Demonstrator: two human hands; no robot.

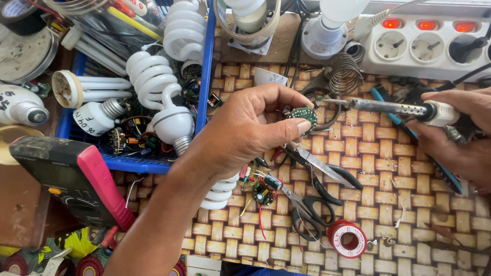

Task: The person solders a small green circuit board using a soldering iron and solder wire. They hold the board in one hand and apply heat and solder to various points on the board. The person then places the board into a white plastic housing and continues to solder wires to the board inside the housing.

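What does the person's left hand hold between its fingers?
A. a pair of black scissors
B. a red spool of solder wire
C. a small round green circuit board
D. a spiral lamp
C: the left hand pinches a small round green circuit board, with the tip of the soldering iron in the right hand beside it.

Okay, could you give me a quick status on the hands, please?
Left hand pinching small round circuit board. Right hand gripping soldering iron, tip at board. Scissors lying below.
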